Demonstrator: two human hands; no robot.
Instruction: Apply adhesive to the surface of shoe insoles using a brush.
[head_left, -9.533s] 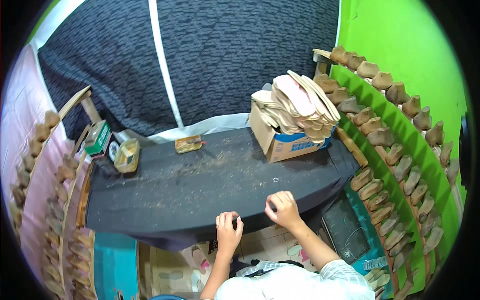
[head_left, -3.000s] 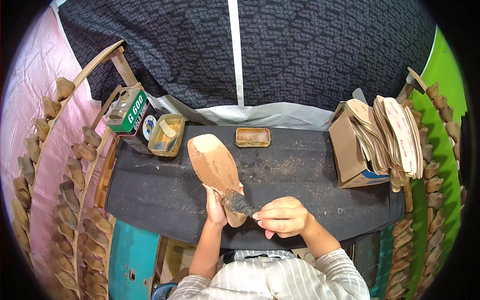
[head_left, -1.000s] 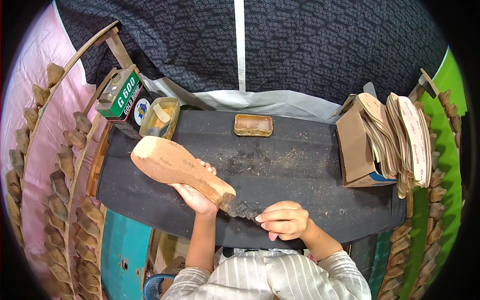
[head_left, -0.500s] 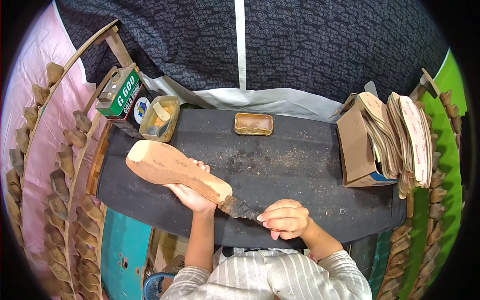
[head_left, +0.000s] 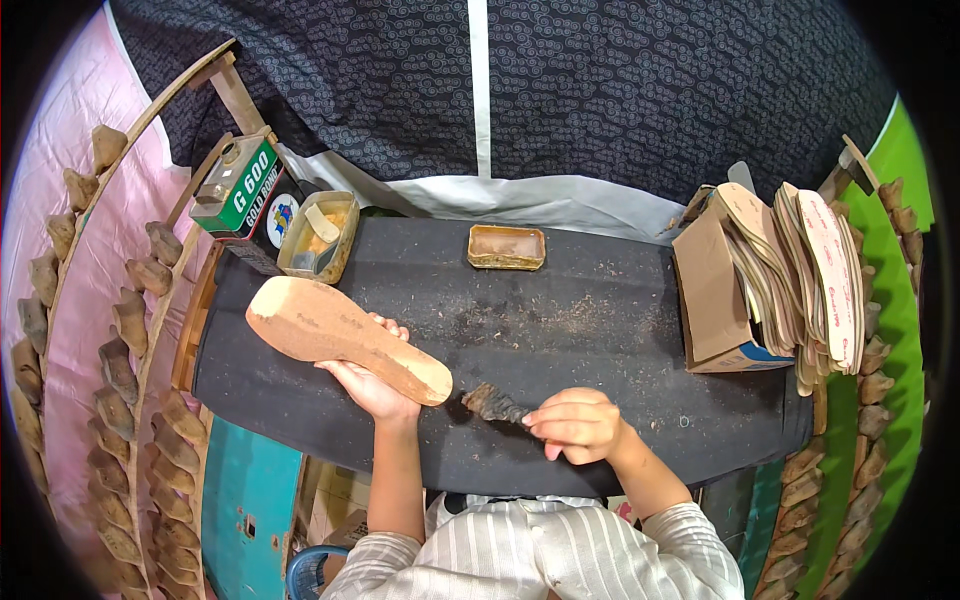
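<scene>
The left hand (head_left: pixel 372 385) is clamped from below on a tan wooden shoe sole (head_left: pixel 340 338), holding it over the near left part of the dark surface (head_left: pixel 620 330). The sole's long axis runs diagonally: its broad rounded end points up and to the person's left, toward the surface's left edge, while the narrower cut end points down and to the right, toward the other hand. The right hand (head_left: pixel 580 425) is closed around the handle of a small dark brush (head_left: pixel 492 404), whose clotted head lies just beside the sole's lower end; whether the two touch cannot be told. The brush's long axis lies nearly level, head to the left. At the far left corner sits an open yellowish glue tray (head_left: pixel 318 236) with a green glue can (head_left: pixel 240 188) next to it, and a small rectangular tin (head_left: pixel 506 247) rests at the far middle. On the right stands a cardboard box (head_left: pixel 715 290) packed with upright insoles (head_left: pixel 805 270).
</scene>
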